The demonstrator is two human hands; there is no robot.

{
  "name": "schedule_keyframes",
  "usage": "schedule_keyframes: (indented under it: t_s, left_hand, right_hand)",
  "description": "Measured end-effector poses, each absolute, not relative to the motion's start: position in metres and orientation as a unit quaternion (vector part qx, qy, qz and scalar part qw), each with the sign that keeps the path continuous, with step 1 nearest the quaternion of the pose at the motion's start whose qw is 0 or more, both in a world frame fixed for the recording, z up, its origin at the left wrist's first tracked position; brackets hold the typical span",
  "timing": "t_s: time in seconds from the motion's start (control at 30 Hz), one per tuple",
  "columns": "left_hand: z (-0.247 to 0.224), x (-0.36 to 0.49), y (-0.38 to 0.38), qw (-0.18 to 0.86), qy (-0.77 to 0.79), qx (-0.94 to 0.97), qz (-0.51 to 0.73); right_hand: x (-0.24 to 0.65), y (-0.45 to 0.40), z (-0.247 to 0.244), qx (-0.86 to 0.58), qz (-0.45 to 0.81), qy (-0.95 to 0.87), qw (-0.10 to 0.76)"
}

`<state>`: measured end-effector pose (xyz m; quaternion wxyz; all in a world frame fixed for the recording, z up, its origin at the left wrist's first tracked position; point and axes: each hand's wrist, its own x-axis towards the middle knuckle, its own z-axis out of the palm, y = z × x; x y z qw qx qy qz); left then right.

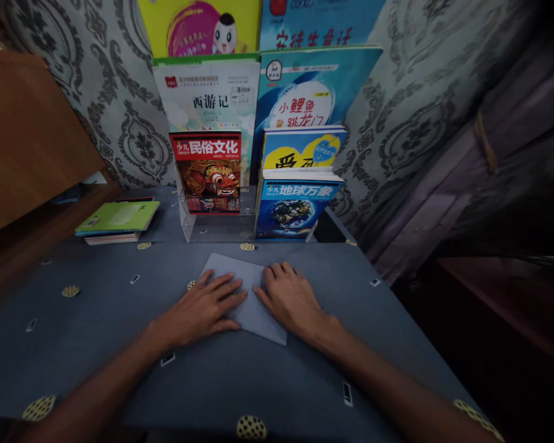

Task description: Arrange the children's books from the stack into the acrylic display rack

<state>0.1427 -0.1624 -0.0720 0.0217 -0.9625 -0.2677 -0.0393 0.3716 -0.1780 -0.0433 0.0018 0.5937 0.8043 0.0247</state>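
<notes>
A pale blue-grey sheet of paper (pixel 244 274), seemingly folded, lies at a slant on the dark blue tablecloth (pixel 203 381). My left hand (pixel 205 307) rests flat on its left side, fingers spread and pointing to the right. On its right side lies my right hand (pixel 290 295), its thumb reaching inward and its fingers slightly bent against the paper's upper right edge. Between the two hands the middle of the paper shows. Parts of its left and right edges are hidden under the hands.
A clear stand (pixel 221 227) behind the paper holds several children's books, among them a red one (pixel 207 172) and a blue one with a globe (pixel 290 212). Stacked books (pixel 117 218) lie at the left. A dark flat object (pixel 329 227) sits right of the stand, near a curtain (pixel 425 184).
</notes>
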Motion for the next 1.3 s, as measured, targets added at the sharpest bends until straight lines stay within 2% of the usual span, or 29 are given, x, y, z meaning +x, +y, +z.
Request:
schedule_keyframes:
  t_s: [0.17,0.4,0.57,0.7,0.83,1.3]
  left_hand:
    - [-0.061,0.13,-0.154,-0.011,-0.275,-0.96,-0.052]
    - [-0.067,0.134,-0.148,0.054,-0.373,-0.923,-0.078]
    - [-0.072,0.139,-0.151,0.066,-0.441,-0.89,-0.092]
    - [-0.08,0.139,-0.151,0.057,-0.476,-0.872,-0.103]
    - [-0.08,0.138,-0.151,0.046,-0.468,-0.881,-0.046]
    - [-0.075,0.143,-0.154,0.075,-0.488,-0.868,-0.055]
  right_hand:
    - [0.37,-0.185,-0.028,0.608,-0.026,0.792,0.047]
    - [0.355,-0.201,-0.031,0.543,-0.073,0.835,0.048]
    - [0.341,-0.185,-0.032,0.519,-0.083,0.85,-0.032]
    - [0.32,-0.161,-0.044,0.418,-0.124,0.892,-0.116]
    - [0.301,-0.142,-0.058,0.353,-0.177,0.909,-0.135]
    - [0.35,-0.134,-0.077,0.489,-0.086,0.856,-0.144]
